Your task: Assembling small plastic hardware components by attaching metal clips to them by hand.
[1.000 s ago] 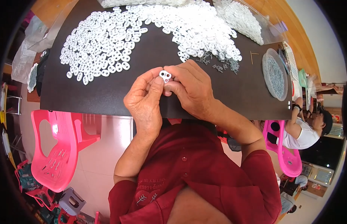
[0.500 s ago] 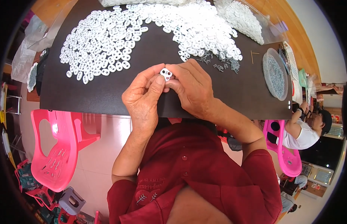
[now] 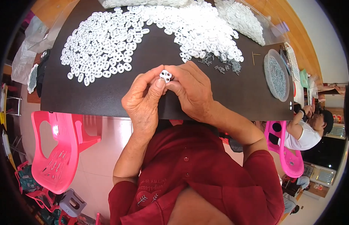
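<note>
Over the near edge of the dark table, my left hand (image 3: pixel 141 99) and my right hand (image 3: pixel 195 90) meet fingertip to fingertip. Between them they pinch a small white plastic cord lock (image 3: pixel 165 75) with dark holes in its face. My left thumb lies across its near side, and the right thumb and forefinger press on it from the right. Fingers hide its lower part. Beyond my left hand spreads a wide layer of loose white oval two-hole pieces (image 3: pixel 99 48). A taller heap of similar white pieces (image 3: pixel 204 30) lies beyond my right hand, beside small grey springs or pins (image 3: pixel 230 66).
A round clear tub (image 3: pixel 270 77) of small grey parts stands at the table's right. A clear bag of white pieces (image 3: pixel 243 20) lies at the far right. Pink chairs (image 3: pixel 60 150) stand at the left and right. Another person (image 3: pixel 305 131) sits at the right.
The cord lock has turned and tilted slightly between my fingertips. Both hands have barely shifted, and both keep their pinch.
</note>
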`<state>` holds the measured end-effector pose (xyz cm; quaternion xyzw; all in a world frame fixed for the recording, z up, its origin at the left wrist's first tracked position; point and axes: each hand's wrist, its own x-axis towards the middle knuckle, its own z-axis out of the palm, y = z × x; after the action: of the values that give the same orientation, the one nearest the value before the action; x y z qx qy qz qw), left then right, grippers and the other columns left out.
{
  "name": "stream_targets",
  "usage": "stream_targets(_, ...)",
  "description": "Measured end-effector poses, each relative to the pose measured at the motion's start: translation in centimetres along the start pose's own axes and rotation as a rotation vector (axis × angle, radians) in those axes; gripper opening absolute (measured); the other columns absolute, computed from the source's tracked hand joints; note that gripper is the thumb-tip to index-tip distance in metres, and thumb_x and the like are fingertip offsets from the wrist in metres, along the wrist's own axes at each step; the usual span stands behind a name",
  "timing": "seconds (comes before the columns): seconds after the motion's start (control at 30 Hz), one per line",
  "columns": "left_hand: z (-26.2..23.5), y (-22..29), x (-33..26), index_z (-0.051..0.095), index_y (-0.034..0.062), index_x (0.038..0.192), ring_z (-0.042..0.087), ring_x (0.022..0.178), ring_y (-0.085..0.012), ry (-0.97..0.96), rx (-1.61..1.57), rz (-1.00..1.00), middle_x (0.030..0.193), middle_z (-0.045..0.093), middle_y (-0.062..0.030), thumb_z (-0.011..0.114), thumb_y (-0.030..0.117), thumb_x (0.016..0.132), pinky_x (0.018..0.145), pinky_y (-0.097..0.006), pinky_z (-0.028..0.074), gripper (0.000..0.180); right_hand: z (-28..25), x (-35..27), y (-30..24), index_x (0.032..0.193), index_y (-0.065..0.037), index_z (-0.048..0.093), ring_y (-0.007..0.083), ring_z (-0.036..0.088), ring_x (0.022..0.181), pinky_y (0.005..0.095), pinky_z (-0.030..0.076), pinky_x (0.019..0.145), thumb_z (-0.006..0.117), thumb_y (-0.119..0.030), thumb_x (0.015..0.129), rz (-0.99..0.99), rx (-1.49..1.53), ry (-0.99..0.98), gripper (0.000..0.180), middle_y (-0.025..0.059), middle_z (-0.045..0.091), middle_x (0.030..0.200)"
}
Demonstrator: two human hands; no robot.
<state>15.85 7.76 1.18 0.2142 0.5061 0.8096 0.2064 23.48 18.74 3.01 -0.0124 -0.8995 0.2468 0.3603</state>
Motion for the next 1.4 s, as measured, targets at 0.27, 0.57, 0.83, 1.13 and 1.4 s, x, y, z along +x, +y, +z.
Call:
stream_targets(0.27,-0.2,0.0,-0.2,0.064,-0.0038,0.102,0.051,0.072,-0.0066,-0.004,0.069,0.051,0.081,0.056,-0.0016,0.064,0.003,0.085,0.066,-0.02,0.047,0.018,0.3,0.0,-0.4,0.104,0.003,0.057,0.0254,0.052,0.066,0.0339,0.042,0.058,0.061,0.002,0.077,0.0,0.004,0.054,0.027,0.012,0.058,0.082)
stream_targets(0.57,0.0,-0.7,-0.4,0.063,-0.0041,0.101,0.052,0.069,-0.0071,0.031,-0.082,0.019,0.083,0.059,-0.0039,0.063,0.005,0.086,0.063,-0.019,0.046,0.017,0.7,-0.2,-0.5,0.104,0.004,0.057,0.024,0.052,0.066,0.0328,0.042,0.057,0.061,0.003,0.076,0.015,0.035,0.054,0.028,0.0115,0.058,0.082)
stream_targets(0.83,0.5,-1.0,-0.9,0.062,-0.0032,0.102,0.051,0.069,-0.0066,0.065,-0.031,0.124,0.089,0.059,-0.0046,0.061,0.007,0.089,0.062,-0.019,0.044,0.017,1.1,-0.6,-0.6,0.104,0.004,0.058,0.0214,0.051,0.063,0.0305,0.041,0.056,0.062,0.0,0.079,0.023,0.076,0.14,0.026,0.01,0.058,0.08)
stream_targets(1.13,1.0,-1.1,-1.1,0.061,-0.0014,0.099,0.048,0.068,-0.0053,0.112,0.136,0.287,0.086,0.055,-0.0018,0.055,0.006,0.092,0.061,-0.018,0.043,0.012,1.4,-0.7,-1.1,0.103,0.005,0.058,0.0202,0.05,0.061,0.0295,0.04,0.054,0.061,0.001,0.08,0.016,0.068,0.185,0.024,0.0092,0.057,0.075)
stream_targets(1.4,1.2,-1.5,-1.5,0.059,-0.0016,0.1,0.047,0.067,-0.0045,0.14,0.116,0.24,0.085,0.052,-0.0007,0.054,0.009,0.093,0.06,-0.018,0.042,0.014,1.7,-0.7,-1.2,0.102,0.005,0.058,0.0207,0.049,0.061,0.0299,0.04,0.054,0.06,0.002,0.079,0.02,0.067,0.196,0.023,0.01,0.058,0.077)
